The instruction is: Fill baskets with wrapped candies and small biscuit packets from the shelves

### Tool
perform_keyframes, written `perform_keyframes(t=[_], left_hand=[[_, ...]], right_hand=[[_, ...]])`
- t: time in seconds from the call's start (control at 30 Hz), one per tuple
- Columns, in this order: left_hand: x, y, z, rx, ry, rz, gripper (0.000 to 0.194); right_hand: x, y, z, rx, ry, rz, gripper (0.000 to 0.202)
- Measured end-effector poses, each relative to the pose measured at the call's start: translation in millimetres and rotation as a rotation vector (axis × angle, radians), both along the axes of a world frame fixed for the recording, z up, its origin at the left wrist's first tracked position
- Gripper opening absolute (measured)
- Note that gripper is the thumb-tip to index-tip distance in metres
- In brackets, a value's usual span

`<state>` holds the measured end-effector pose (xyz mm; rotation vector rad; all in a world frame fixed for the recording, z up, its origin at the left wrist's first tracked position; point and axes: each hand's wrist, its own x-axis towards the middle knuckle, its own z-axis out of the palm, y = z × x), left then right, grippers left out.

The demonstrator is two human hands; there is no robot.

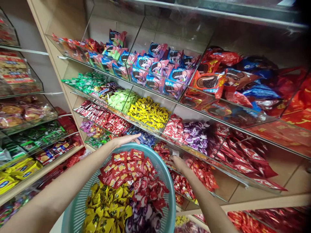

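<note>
Oreo-like biscuits in blue-and-pink packets (155,67) are displayed behind clear shelf panels (216,117), with yellow-wrapped candies (148,112) heaped below. The right hand (177,162) is placed near red-wrapped candies (162,150); its fingers are partly hidden, so their state cannot be told. The round teal basket (170,191), perforated plastic, is positioned before the shelves. Its far rim is met by the left hand (126,139); whether the fingers are closed cannot be told. Inside, 4 kinds are grouped: red orange-printed packets (126,166), yellow sweets (107,207), red-and-white twists (148,191) and purple-and-white twists (143,218).
</note>
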<state>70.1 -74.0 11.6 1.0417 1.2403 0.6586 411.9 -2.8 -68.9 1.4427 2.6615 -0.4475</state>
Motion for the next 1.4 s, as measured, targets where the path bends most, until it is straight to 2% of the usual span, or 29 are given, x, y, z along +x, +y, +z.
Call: perform_keyframes(t=[0.17, 0.3, 0.43, 0.57, 0.7, 0.87, 0.97, 1.1, 1.23, 1.4], left_hand=[[1, -1, 0.9, 0.003, -0.026, -0.013, 0.059], [1, -2, 2.4, 0.019, -0.022, -0.02, 0.058], [-1, -1, -0.6, 0.029, -0.021, -0.027, 0.06], [-1, -1, -3.1, -0.006, -0.038, -0.019, 0.06], [-2, -2, -4.1, -0.021, -0.058, -0.017, 0.059], [-2, -2, -4.4, 0.033, -0.043, -0.042, 0.061], [-2, -1, -5.1, 0.058, -0.032, -0.044, 0.061], [-2, 0, -6.8, 0.06, -0.018, -0.036, 0.062], [-2, 0, -6.5, 0.051, -0.015, -0.026, 0.06], [-2, -1, -5.7, 0.032, -0.015, -0.028, 0.06]], right_hand=[[0, -7, 11.9, 0.049, -0.009, 0.058, 0.021], [2, -17, 35.1, 0.186, 0.006, 0.071, 0.026], [-5, -39, 61.8, 0.338, 0.052, 0.102, 0.031], [-28, -67, 74.3, 0.428, 0.133, 0.119, 0.035], [-59, -88, 67.6, 0.423, 0.141, 0.135, 0.033], [-87, -98, 39.9, 0.508, -0.022, 0.118, 0.025], [-94, -100, 21.4, 0.586, -0.048, 0.175, 0.019], [-91, -100, 6.6, 0.607, 0.03, 0.225, 0.034], [-81, -101, 11.3, 0.601, 0.083, 0.253, 0.038], [-70, -108, 41.7, 0.439, 0.27, 0.288, 0.035]])
